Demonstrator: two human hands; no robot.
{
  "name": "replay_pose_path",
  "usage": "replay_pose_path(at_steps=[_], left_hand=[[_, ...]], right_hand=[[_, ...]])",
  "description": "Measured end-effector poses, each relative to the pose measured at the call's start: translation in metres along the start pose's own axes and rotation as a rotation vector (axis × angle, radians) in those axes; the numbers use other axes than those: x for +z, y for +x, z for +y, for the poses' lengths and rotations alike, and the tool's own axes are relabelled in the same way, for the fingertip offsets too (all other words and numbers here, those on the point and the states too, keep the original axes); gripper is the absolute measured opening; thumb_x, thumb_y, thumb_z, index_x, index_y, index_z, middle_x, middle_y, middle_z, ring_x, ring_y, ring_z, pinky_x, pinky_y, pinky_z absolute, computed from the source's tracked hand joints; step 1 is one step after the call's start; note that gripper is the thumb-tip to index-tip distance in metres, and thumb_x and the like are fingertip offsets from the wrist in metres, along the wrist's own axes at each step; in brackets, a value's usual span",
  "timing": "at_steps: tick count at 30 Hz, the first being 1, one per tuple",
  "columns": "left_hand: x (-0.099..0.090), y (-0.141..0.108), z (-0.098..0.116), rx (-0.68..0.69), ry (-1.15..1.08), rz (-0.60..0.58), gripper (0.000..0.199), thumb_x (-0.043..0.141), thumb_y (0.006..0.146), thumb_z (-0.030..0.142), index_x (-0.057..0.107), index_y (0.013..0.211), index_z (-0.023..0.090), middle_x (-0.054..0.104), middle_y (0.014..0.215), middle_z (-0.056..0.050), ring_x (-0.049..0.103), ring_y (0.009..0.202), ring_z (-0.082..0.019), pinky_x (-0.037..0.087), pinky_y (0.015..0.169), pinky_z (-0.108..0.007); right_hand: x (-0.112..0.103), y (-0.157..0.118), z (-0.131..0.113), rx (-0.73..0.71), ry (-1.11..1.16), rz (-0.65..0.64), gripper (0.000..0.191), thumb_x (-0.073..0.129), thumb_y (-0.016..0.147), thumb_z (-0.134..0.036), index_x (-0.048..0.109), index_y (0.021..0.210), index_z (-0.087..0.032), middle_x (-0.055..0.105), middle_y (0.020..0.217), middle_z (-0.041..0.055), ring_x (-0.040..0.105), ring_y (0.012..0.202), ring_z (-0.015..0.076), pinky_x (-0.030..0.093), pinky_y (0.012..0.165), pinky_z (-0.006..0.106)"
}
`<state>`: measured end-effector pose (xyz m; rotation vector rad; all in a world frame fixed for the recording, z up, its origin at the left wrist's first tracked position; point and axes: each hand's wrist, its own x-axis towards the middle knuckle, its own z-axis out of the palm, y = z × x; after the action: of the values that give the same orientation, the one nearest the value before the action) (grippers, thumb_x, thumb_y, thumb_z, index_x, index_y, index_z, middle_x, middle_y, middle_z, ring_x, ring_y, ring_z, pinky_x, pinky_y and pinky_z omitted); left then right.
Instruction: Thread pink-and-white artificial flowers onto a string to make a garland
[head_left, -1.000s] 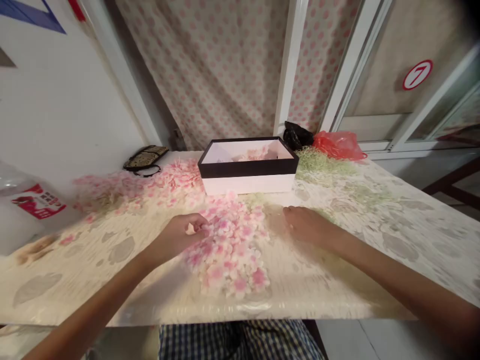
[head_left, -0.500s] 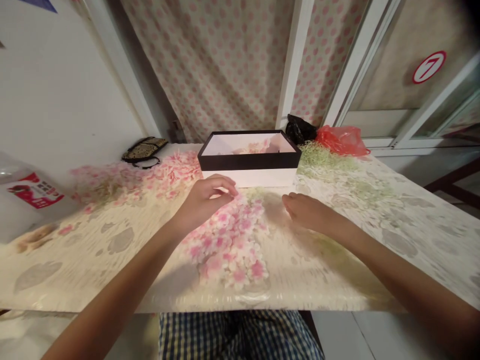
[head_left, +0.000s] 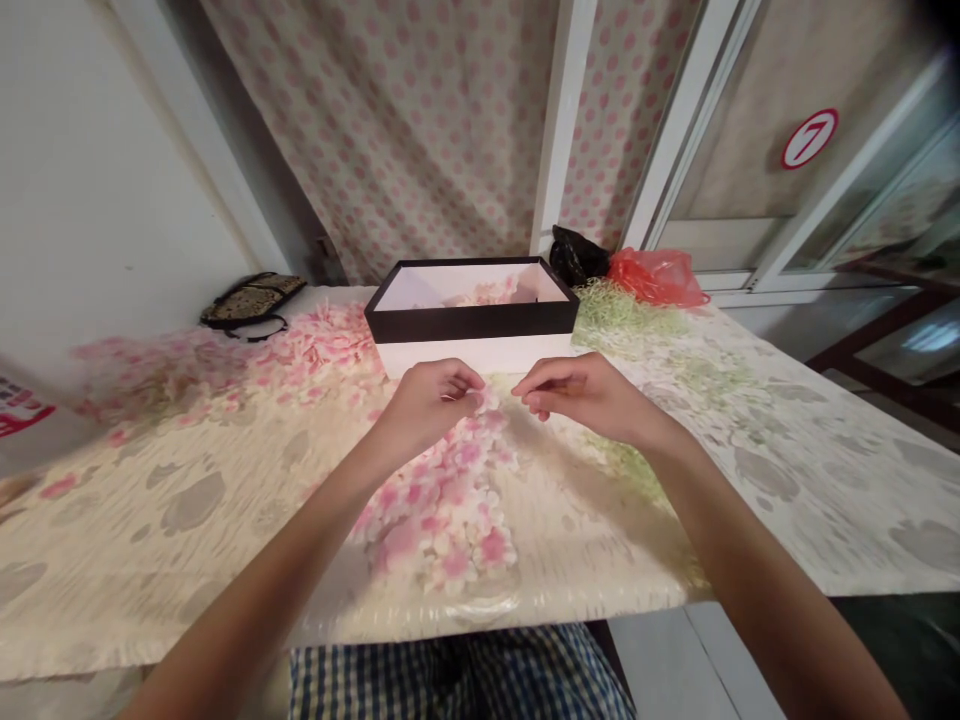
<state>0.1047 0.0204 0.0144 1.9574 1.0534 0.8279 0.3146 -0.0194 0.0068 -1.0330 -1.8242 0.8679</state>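
Observation:
My left hand [head_left: 431, 405] hovers at the top of a heap of pink-and-white fabric blossoms [head_left: 442, 510], its fingers pinched on a small pale petal. My right hand [head_left: 577, 390] is just to its right, fingertips curled together and pointing left, with nothing visible between them. Both hands are in front of a white box with a black rim [head_left: 471, 322], which holds some pink blossoms. A looser drift of pink petals [head_left: 315, 350] lies to the left of the box.
Pale green shredded filler [head_left: 622, 318] lies right of the box, with a red plastic bag [head_left: 656, 278] and a black bag [head_left: 576, 257] behind it. A dark patterned pouch [head_left: 251, 303] sits at the back left of the floral-covered table [head_left: 817, 500].
My hands have moved toward each other and up the table, nearer the box. The right hand has lifted off the table. The view has turned slightly left.

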Motion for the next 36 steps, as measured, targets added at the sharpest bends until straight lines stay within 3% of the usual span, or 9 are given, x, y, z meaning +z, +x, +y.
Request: replay_pose_path(at_steps=[5,8,12,17,27,31,34,36], left_hand=[[0.005,-0.004,0.000,-0.001,-0.184,0.052,0.033,0.072,0.068,0.026,0.056,0.096,0.017,0.065,0.072,-0.001,0.065,0.068,-0.016,0.050,0.062,-0.025],[0.007,-0.006,0.000,0.064,-0.177,0.059,0.020,0.070,0.072,0.028,0.062,0.085,0.015,0.067,0.077,-0.003,0.064,0.070,-0.015,0.050,0.063,-0.024],[0.010,-0.009,-0.003,0.135,-0.131,0.023,0.010,0.064,0.077,0.025,0.068,0.080,0.016,0.069,0.081,-0.004,0.063,0.072,-0.014,0.049,0.065,-0.024],[0.010,-0.011,-0.007,0.141,-0.141,0.037,0.008,0.065,0.077,0.022,0.068,0.081,0.016,0.069,0.080,-0.003,0.062,0.071,-0.013,0.047,0.063,-0.022],[0.014,-0.014,-0.004,0.192,-0.065,0.005,0.007,0.062,0.079,0.019,0.068,0.082,0.016,0.069,0.080,-0.002,0.062,0.071,-0.012,0.048,0.063,-0.020],[0.002,-0.012,-0.003,0.235,-0.045,-0.029,0.011,0.061,0.080,0.023,0.067,0.088,0.017,0.069,0.087,-0.002,0.064,0.077,-0.013,0.049,0.070,-0.021],[-0.017,-0.007,-0.005,0.184,0.064,-0.011,0.014,0.060,0.081,0.026,0.067,0.089,0.017,0.069,0.090,-0.003,0.064,0.083,-0.016,0.049,0.073,-0.023],[-0.026,-0.004,-0.010,0.147,0.229,-0.140,0.013,0.058,0.080,0.024,0.067,0.085,0.017,0.069,0.089,-0.003,0.064,0.082,-0.017,0.047,0.073,-0.025]], right_hand=[[0.012,0.000,-0.004,-0.056,0.001,0.143,0.005,0.063,0.077,-0.018,0.068,0.076,-0.018,0.065,0.074,0.0001,0.058,0.067,0.0114,0.044,0.062,0.025],[0.023,0.001,0.000,-0.130,-0.071,0.169,0.004,0.064,0.075,-0.017,0.066,0.071,-0.018,0.061,0.079,0.0010,0.057,0.071,0.0116,0.043,0.063,0.025],[0.034,0.000,0.006,-0.181,-0.083,0.212,0.008,0.065,0.072,-0.014,0.062,0.066,-0.017,0.060,0.096,0.0041,0.060,0.091,0.0155,0.045,0.080,0.030],[0.037,0.000,0.008,-0.167,-0.036,0.213,0.013,0.061,0.072,-0.011,0.056,0.061,-0.017,0.063,0.080,0.0018,0.060,0.082,0.0152,0.045,0.075,0.029],[0.042,0.000,0.009,-0.134,-0.074,0.255,0.015,0.058,0.070,-0.007,0.049,0.064,-0.018,0.055,0.072,-0.0014,0.054,0.070,0.0119,0.041,0.065,0.025],[0.040,0.002,0.012,-0.098,0.054,0.221,0.014,0.057,0.077,-0.013,0.055,0.089,-0.018,0.059,0.084,0.0004,0.056,0.074,0.0118,0.044,0.067,0.026],[0.034,0.004,0.013,-0.064,0.122,0.261,0.007,0.057,0.080,-0.015,0.060,0.086,-0.018,0.060,0.080,0.0004,0.055,0.071,0.0104,0.042,0.064,0.025],[0.030,0.006,0.015,-0.035,0.213,0.300,0.004,0.057,0.081,-0.017,0.060,0.080,-0.018,0.057,0.068,-0.0022,0.053,0.061,0.0088,0.041,0.058,0.024]])
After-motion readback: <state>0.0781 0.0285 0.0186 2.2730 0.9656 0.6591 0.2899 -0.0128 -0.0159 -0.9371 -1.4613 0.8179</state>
